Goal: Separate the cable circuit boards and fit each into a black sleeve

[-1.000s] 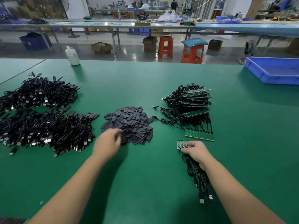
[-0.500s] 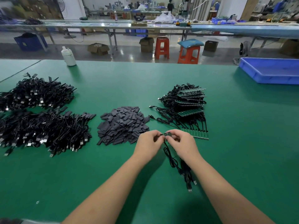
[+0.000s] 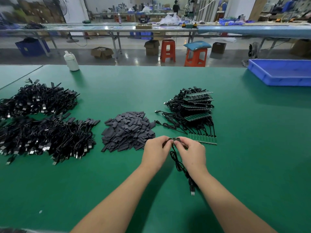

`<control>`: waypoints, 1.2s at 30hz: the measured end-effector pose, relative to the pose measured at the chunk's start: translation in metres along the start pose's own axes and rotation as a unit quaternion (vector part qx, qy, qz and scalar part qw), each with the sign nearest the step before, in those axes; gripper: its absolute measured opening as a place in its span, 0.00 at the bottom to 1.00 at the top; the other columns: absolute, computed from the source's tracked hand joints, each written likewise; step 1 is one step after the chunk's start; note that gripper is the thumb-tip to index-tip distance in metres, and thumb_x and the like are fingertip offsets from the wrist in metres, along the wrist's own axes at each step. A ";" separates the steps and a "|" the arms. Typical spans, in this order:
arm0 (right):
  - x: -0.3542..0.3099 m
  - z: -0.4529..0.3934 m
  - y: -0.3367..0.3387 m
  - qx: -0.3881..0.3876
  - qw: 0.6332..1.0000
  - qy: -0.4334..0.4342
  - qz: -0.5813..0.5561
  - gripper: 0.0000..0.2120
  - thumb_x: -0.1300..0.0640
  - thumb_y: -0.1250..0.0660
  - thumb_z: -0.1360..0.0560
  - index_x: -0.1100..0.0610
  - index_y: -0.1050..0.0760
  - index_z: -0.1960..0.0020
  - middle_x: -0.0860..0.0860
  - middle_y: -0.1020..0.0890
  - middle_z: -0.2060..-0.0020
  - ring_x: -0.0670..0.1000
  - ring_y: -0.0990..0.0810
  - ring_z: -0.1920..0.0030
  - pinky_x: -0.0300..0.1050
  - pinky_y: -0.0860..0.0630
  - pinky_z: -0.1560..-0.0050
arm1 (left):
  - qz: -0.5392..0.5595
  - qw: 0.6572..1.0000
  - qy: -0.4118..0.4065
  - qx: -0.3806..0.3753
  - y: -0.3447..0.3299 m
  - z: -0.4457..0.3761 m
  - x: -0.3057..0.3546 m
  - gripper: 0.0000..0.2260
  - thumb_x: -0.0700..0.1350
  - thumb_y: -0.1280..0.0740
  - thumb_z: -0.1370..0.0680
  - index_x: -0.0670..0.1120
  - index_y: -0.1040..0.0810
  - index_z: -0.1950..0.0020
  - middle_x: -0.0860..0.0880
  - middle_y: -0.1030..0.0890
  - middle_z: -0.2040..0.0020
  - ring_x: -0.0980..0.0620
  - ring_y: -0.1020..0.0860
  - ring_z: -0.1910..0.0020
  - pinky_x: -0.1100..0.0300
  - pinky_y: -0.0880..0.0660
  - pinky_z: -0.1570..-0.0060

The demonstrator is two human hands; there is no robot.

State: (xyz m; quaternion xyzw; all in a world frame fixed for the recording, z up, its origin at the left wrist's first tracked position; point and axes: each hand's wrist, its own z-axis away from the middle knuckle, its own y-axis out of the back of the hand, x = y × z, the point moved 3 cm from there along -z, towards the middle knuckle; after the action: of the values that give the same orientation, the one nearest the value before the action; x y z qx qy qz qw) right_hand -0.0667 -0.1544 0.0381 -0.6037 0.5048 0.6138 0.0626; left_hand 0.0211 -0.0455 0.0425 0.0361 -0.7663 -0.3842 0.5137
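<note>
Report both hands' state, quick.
Left hand: pinches the left end of the small circuit board strip.
Right hand: pinches the right end of the same strip; its cables hang below.

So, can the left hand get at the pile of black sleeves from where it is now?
Probably yes. The pile of black sleeves lies just beside the left hand with nothing between them, but that hand first must release the small circuit board.
</note>
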 end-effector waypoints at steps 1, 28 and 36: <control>0.000 0.000 0.000 0.004 1.000 -0.002 -0.003 0.04 0.53 0.29 0.24 0.50 0.16 0.53 0.39 0.19 0.68 0.38 0.20 0.62 0.30 0.27 0.63 | -0.003 1.000 -0.008 0.002 0.000 0.000 0.001 0.09 0.49 0.33 0.21 0.48 0.19 0.59 0.53 0.24 0.72 0.51 0.20 0.67 0.55 0.24 0.63; 0.023 -0.033 0.012 0.009 0.997 -0.066 -0.026 0.06 0.57 0.37 0.19 0.54 0.22 0.47 0.45 0.20 0.63 0.45 0.26 0.67 0.41 0.32 0.67 | 0.070 0.997 0.027 0.005 -0.003 0.003 -0.007 0.11 0.50 0.33 0.21 0.51 0.22 0.63 0.51 0.20 0.69 0.54 0.22 0.69 0.63 0.26 0.66; 0.069 -0.076 0.038 -0.041 0.974 -0.213 -0.073 0.25 0.60 0.40 0.18 0.52 0.40 0.22 0.56 0.22 0.37 0.51 0.23 0.52 0.47 0.25 0.54 | 0.258 0.959 0.096 -0.069 0.014 0.007 -0.046 0.03 0.41 0.33 0.21 0.45 0.20 0.53 0.46 0.16 0.65 0.50 0.17 0.65 0.60 0.23 0.65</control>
State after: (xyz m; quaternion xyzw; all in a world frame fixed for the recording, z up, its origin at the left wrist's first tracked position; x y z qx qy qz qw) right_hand -0.0590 -0.2624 0.0214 -0.4965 0.4090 0.7422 0.1881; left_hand 0.0416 -0.0107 0.0147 -0.1610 -0.6685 -0.2852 0.6677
